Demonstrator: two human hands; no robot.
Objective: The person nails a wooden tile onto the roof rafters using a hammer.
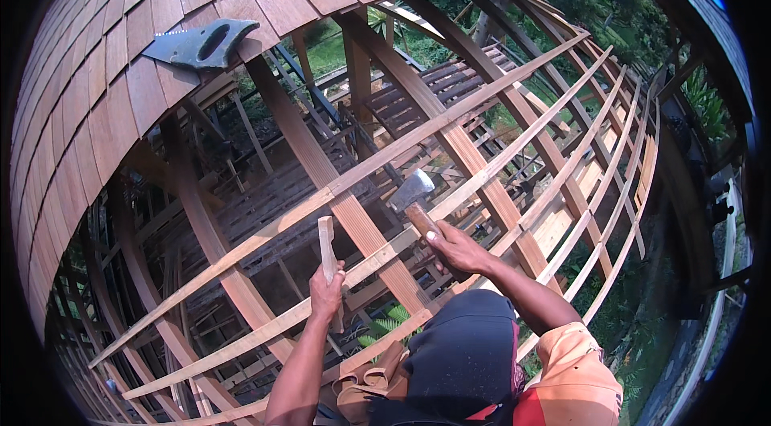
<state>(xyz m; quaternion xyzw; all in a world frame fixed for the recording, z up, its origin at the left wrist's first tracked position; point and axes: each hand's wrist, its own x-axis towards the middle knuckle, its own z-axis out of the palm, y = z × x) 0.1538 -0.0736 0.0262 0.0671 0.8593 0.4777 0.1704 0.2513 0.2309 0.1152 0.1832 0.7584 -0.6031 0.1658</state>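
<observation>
My left hand (326, 294) is closed around a short, notched wooden stick (327, 245), held roughly upright. The stick's upper end rises above my fist, and its lower end shows below. In my right hand (454, 249) is a hammer (412, 191) with a broad grey metal head and a thick wooden handle. The fingers wrap the handle, and the head points up and away from me. Both hands are over the long roof battens (385, 256), which cross the wide curved rafters (353, 217). Whether either hand rests on a batten, I cannot tell.
A handsaw (201, 44) lies on the overlapping wooden shingles (161, 4) at the upper left. Open gaps between rafters drop to a slatted wooden structure (265, 209) below. A brown leather tool pouch (369, 386) is at my waist. Another roof edge (707, 16) stands at right.
</observation>
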